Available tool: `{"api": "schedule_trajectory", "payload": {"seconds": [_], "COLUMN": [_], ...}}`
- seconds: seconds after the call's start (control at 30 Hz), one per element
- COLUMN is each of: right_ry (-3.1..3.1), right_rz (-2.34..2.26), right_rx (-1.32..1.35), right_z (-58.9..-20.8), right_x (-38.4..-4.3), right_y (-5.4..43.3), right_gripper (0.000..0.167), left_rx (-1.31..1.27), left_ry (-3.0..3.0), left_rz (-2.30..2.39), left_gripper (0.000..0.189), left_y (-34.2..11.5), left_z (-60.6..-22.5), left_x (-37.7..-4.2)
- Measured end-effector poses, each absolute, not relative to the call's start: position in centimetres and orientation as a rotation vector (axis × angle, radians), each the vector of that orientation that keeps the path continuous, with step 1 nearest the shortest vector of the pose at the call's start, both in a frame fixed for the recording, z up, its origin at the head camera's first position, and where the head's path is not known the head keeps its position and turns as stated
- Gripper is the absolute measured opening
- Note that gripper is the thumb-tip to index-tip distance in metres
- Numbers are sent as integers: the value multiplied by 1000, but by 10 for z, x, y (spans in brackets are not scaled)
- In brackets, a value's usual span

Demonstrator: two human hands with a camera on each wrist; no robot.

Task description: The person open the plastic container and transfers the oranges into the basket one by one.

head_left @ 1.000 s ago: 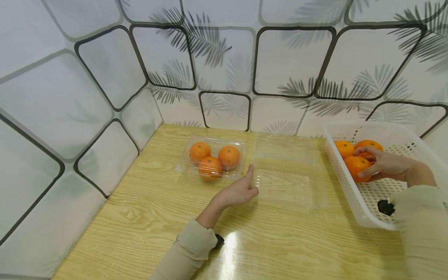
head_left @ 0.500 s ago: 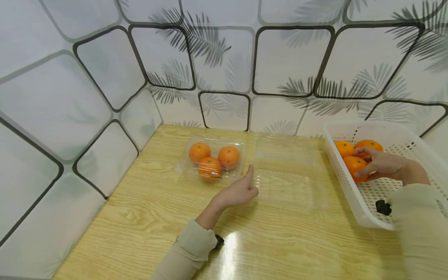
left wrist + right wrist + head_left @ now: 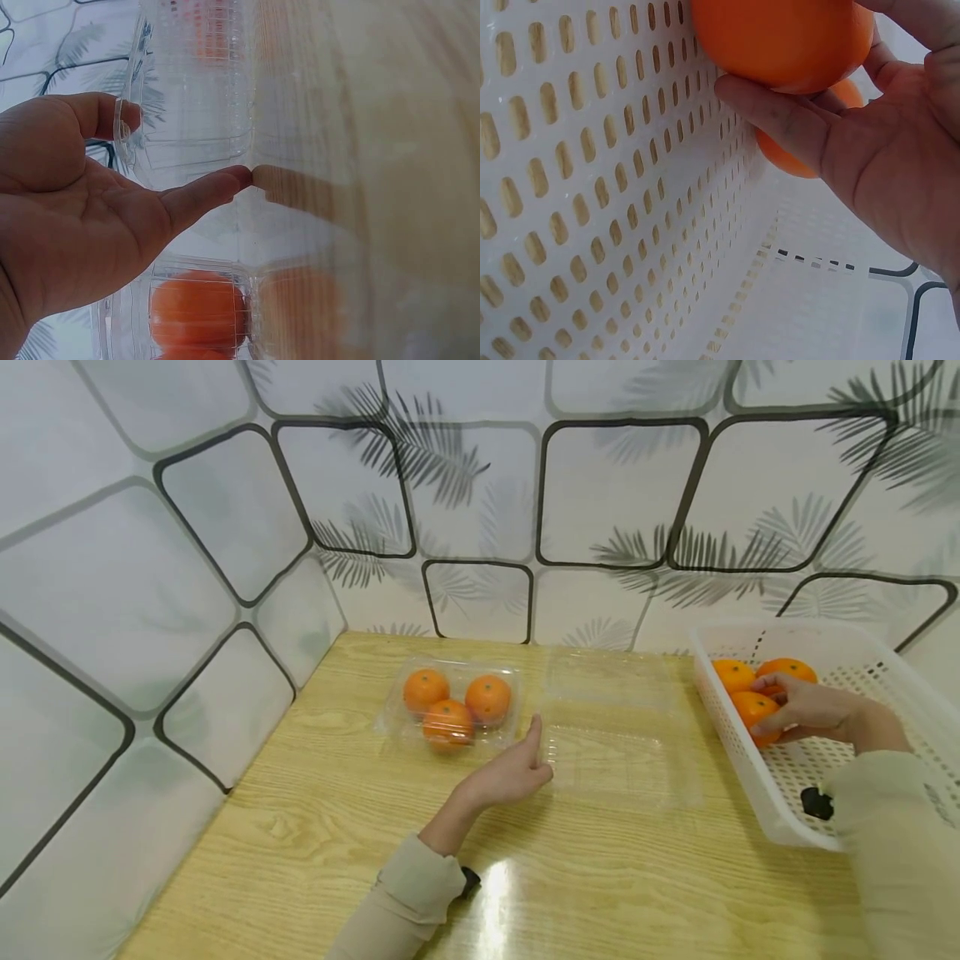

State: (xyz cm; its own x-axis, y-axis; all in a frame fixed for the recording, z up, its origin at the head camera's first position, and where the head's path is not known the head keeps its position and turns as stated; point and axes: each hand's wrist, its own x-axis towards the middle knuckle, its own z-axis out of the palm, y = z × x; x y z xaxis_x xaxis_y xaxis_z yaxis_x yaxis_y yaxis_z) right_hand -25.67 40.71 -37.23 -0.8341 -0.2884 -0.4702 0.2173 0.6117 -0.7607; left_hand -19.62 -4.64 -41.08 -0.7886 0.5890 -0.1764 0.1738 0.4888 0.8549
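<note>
Right fingers point(image 3: 776, 116) grip an orange point(image 3: 780, 37) inside the white basket point(image 3: 694, 161).

Our right hand point(image 3: 813, 710) grips an orange point(image 3: 753, 710) in a basket point(image 3: 752, 781) | plastic box point(image 3: 611, 764) right of our left hand point(image 3: 505, 775) | boxed oranges point(image 3: 447, 725) left

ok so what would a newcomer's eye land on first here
Probably the bright oranges: three oranges in a clear container left of centre on the wooden table, others in the white basket at the right. Inside that basket, the right hand holding the nearest orange also stands out. Next might come the left hand beside the open clear container in the middle.
</note>
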Motion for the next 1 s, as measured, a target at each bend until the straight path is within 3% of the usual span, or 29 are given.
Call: {"api": "schedule_trajectory", "payload": {"seconds": [1.0], "right_ry": [2373], "right_rz": [-1080], "right_rx": [16], "right_z": [-368], "right_x": [-251], "right_y": [397], "right_gripper": [95], "left_rx": [623], "left_ry": [2262], "left_rz": [1257], "left_gripper": [87], "left_y": [-46], "left_z": [-410], "left_x": [-196]}}
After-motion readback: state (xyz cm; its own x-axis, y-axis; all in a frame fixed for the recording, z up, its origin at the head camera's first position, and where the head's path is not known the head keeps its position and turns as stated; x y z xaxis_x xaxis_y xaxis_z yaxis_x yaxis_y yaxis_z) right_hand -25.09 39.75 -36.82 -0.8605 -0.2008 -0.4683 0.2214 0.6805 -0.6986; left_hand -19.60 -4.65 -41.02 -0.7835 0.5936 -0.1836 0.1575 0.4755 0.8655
